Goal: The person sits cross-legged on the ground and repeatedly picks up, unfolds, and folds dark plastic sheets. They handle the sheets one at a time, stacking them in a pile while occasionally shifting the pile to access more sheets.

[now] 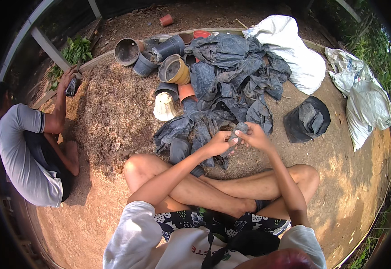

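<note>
Both hands meet in front of my crossed legs, gripping one small crumpled piece of dark plastic (pixel 241 127). My left hand (pixel 223 142) holds its lower left part, thumb on top. My right hand (pixel 254 135) pinches its upper right part. Just beyond the hands lies a heap of crumpled black plastic bags (pixel 229 77), its near edge reaching towards my legs. A dark pot (pixel 180 150) lies to the left of my left hand. To the right stands an open black grow bag (pixel 299 124) with folded dark pieces inside.
Several plastic pots, among them a yellow one (pixel 179 69), lie left of the heap beside a pale fluted object (pixel 164 107). White sacks (pixel 288 50) rest at the back and right. A co-worker (pixel 30 151) crouches at far left, near dry plant matter (pixel 111 111) spread on the ground.
</note>
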The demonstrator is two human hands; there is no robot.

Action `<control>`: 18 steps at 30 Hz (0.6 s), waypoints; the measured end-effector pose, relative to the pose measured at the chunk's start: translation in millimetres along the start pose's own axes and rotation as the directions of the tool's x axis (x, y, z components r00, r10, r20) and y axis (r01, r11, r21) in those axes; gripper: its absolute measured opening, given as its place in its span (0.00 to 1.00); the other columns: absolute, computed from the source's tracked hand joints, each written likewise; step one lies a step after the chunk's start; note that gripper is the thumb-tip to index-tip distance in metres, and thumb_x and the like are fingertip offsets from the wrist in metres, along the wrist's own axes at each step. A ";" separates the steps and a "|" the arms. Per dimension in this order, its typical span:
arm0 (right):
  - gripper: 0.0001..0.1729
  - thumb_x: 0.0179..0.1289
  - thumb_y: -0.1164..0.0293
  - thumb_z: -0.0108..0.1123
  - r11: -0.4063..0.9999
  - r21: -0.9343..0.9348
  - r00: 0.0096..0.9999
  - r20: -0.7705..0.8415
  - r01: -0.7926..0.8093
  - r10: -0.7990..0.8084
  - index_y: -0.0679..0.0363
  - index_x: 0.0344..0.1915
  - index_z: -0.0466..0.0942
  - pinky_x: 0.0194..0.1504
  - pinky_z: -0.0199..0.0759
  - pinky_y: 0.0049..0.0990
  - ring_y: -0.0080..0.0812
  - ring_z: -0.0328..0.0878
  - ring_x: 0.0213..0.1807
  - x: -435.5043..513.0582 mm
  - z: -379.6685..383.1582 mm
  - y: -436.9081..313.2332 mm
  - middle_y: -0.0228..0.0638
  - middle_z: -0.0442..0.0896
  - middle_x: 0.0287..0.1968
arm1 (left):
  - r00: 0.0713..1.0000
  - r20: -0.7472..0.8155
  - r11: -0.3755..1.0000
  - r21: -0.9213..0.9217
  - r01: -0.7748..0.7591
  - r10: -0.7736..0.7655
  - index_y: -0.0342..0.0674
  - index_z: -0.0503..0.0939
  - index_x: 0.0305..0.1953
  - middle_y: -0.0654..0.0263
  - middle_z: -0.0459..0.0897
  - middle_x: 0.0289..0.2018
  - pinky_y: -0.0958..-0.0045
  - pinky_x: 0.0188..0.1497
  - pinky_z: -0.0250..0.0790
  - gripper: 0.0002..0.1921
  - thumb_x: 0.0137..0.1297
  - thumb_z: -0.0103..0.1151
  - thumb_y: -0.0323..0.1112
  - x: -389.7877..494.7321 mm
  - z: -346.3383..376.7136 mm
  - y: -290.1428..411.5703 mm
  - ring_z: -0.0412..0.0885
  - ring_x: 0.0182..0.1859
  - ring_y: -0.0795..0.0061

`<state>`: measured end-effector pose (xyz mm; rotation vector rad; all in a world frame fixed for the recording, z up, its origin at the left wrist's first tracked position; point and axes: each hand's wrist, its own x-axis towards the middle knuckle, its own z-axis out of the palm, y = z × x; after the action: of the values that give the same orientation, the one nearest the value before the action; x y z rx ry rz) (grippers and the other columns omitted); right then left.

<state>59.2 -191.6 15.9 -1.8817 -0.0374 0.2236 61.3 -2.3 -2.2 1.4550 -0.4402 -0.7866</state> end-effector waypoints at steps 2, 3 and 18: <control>0.26 0.54 0.55 0.70 0.940 -0.307 0.984 -0.047 0.151 -0.174 0.68 0.39 0.78 0.26 0.70 0.23 0.21 0.76 0.25 13.8 -16.4 -18.6 0.33 0.79 0.25 | 0.996 -0.071 0.992 0.110 0.067 -0.059 0.30 0.75 0.42 0.64 0.80 0.31 0.74 0.35 0.72 0.14 0.70 0.51 0.37 0.9 -1.8 8.0 0.78 0.31 0.77; 0.29 0.52 0.50 0.70 0.947 -0.302 0.980 -0.126 0.111 -0.156 0.67 0.39 0.78 0.32 0.71 0.24 0.23 0.77 0.30 28.1 -20.5 -39.4 0.34 0.80 0.28 | 0.993 -0.099 0.982 0.174 0.079 -0.062 0.29 0.75 0.41 0.63 0.80 0.30 0.73 0.35 0.72 0.13 0.70 0.51 0.37 4.8 -5.9 2.0 0.78 0.31 0.77; 0.35 0.50 0.60 0.69 0.311 -0.901 0.953 -0.285 -0.301 0.098 0.44 0.60 0.69 0.58 0.65 0.44 0.43 0.68 0.64 264.8 25.8 -82.0 0.41 0.70 0.62 | 0.974 0.215 0.572 0.792 -0.214 0.068 0.26 0.75 0.40 0.44 0.80 0.36 0.51 0.43 0.68 0.13 0.63 0.54 0.34 -8.8 -2.2 -13.7 0.78 0.42 0.43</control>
<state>321.5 -104.8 49.7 -3.1294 0.2643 0.2165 54.0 6.4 -14.0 2.1833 -1.1516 -0.5767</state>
